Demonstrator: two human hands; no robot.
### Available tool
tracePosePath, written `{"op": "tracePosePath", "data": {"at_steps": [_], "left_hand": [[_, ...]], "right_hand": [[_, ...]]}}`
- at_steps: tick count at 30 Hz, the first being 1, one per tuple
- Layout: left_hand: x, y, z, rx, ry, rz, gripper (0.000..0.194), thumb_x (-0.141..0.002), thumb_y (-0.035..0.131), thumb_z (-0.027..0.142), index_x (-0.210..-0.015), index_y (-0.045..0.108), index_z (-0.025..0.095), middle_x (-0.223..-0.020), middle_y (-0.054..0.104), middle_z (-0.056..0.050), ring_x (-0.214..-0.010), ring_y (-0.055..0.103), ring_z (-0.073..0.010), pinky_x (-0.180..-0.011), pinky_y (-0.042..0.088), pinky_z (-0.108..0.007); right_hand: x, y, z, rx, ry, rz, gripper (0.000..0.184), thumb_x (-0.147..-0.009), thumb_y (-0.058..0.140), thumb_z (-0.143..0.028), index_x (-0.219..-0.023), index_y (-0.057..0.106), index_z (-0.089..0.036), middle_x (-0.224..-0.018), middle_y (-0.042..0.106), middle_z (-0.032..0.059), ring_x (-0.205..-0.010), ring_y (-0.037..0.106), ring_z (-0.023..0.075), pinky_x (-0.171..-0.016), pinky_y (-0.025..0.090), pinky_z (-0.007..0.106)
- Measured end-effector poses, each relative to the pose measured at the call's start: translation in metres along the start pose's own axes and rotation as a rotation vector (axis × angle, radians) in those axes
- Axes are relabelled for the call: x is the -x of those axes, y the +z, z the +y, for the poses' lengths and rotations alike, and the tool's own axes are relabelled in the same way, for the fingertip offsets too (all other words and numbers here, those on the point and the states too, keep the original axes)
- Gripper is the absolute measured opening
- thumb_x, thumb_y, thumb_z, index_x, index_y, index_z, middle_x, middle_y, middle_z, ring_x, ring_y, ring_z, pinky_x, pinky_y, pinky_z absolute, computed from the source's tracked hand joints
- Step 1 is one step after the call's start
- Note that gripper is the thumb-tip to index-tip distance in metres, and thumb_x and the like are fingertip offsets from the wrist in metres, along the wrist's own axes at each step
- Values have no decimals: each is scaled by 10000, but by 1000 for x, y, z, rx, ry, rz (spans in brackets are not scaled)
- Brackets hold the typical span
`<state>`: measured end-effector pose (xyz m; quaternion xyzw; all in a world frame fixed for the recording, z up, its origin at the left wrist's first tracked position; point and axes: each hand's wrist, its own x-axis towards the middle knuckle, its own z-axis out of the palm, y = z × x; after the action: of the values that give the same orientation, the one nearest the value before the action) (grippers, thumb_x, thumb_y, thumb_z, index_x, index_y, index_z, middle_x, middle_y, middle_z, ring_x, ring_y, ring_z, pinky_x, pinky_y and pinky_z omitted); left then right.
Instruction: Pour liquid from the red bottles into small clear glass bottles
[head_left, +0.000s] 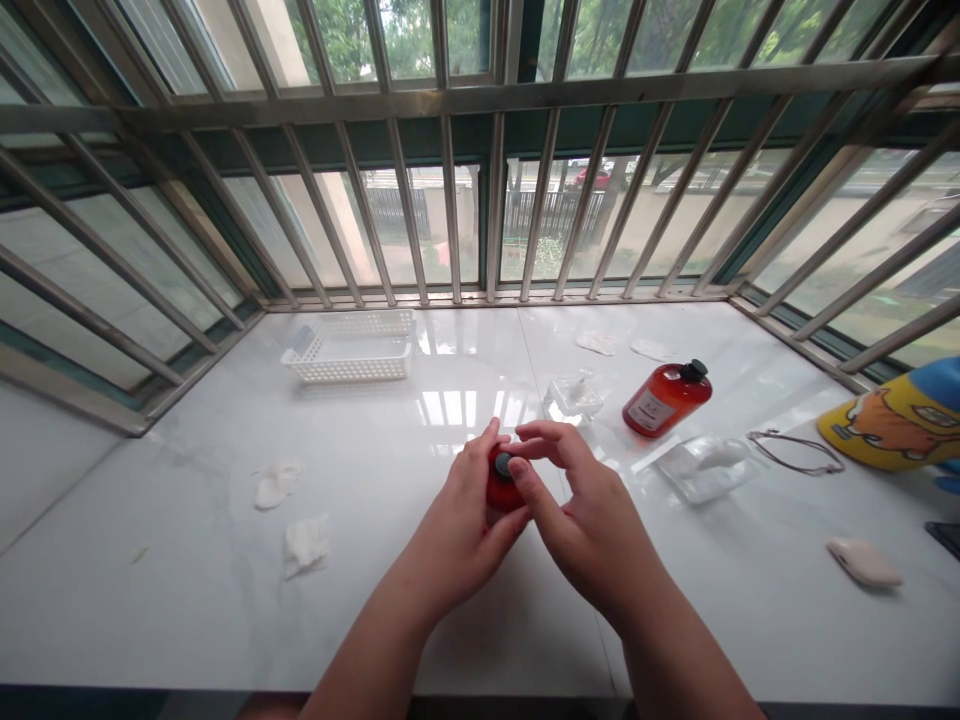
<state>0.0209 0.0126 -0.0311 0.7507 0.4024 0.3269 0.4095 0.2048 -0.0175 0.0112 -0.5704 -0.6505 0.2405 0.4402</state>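
Observation:
A small red bottle [501,490] with a dark round cap [504,464] stands between my hands, seen mostly from above. My left hand [474,510] is closed round its left and near sides. From the right, my right hand [574,495] curls its thumb and index finger about the cap. My fingers hide most of the bottle, and its label does not show. Just beyond my right hand is a clear plastic container [574,398]. Farther right stands a larger reddish-orange bottle [664,402] with a black cap and a pale label.
A white perforated basket [349,370] lies at the back left. Crumpled tissues [306,546] lie at left. On the right are clear packaging [709,468], a bracelet-like loop [796,450], a pale rounded case [864,564] and a yellow-blue printed object [896,415]. Metal bars [491,215] line the back.

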Motion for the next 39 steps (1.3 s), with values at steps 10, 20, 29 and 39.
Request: {"op": "tracePosePath", "data": {"at_steps": [10,20,29,39], "left_hand": [[3,2,-2,-8,-11,2,878,-1061,654,302,-1760,128,379,-1733,393,-141,-1596,424,-373,-1288,420,-637],[2,4,-4,35,2,1,964,-1025,723,270,-1767,116,374,-1721,411,-158,-1586,445,-380,-1284,424,-652],[1,6,-2,130,-21,2,990,-993,734,195,-1763,127,337,-1646,513,-168,-1498,559,-357,-1259,460,-625],[-1,5,-1,162,-61,23,992,-980,815,306,-1744,187,372,-1610,545,-144,-1475,579,-352,-1230,492,-595]], "right_hand": [[-3,6,2,-33,15,-81,398,-991,692,-250,-1356,600,-380,-1310,746,-22,-1256,712,222,-993,585,376],[-4,6,5,-75,-12,-52,395,-991,742,-295,-1361,610,-327,-1361,714,44,-1288,689,268,-1065,583,450],[-4,17,7,-43,-56,41,227,-970,764,-252,-1165,660,-301,-1133,741,4,-1085,725,229,-959,585,386],[-7,9,7,-183,67,-36,255,-917,803,-247,-1134,683,-304,-1166,802,9,-1154,780,260,-939,620,387]]}}
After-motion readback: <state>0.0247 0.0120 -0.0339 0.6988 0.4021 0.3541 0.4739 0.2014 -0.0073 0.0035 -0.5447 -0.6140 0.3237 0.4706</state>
